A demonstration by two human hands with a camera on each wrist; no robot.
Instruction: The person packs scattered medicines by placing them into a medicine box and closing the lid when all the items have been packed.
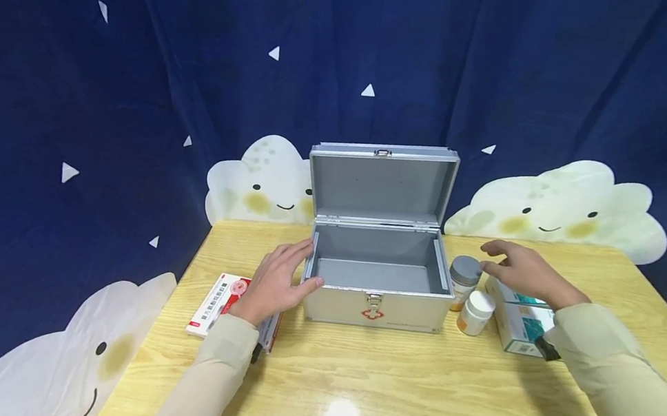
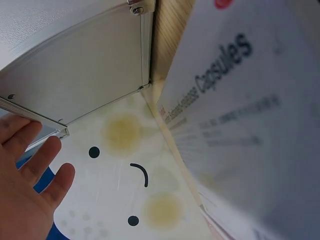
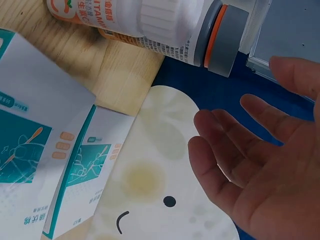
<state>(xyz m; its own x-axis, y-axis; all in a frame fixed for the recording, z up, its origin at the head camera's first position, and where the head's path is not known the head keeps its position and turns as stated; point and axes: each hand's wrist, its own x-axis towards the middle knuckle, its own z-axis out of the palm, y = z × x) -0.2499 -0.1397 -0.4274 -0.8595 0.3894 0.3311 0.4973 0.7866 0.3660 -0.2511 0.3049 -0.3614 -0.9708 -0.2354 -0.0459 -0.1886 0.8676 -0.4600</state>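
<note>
An aluminium first-aid box (image 1: 404, 312) with a red cross stands on the table, its lid (image 1: 381, 186) raised and its inside bare. My left hand (image 1: 279, 283) rests its fingers at the left rim, thumb spread near the front edge; the left wrist view shows the fingertips (image 2: 62, 172) loosely extended. Over the right side, my right hand (image 1: 522, 269) hovers with relaxed fingers and holds nothing. Nearest to it are a grey-capped bottle (image 1: 464, 271) and cotton-swab boxes (image 1: 522, 321). A white-capped vitamin bottle (image 1: 475, 313) stands in front of the grey-capped one.
Medicine boxes, one a white and red carton (image 1: 214, 304), lie left of the first-aid box, partly hidden by my left arm. Close to the left wrist camera is a capsules carton (image 2: 230, 115). A blue curtain (image 1: 403, 50) with clouds hangs behind the wooden table (image 1: 398, 389).
</note>
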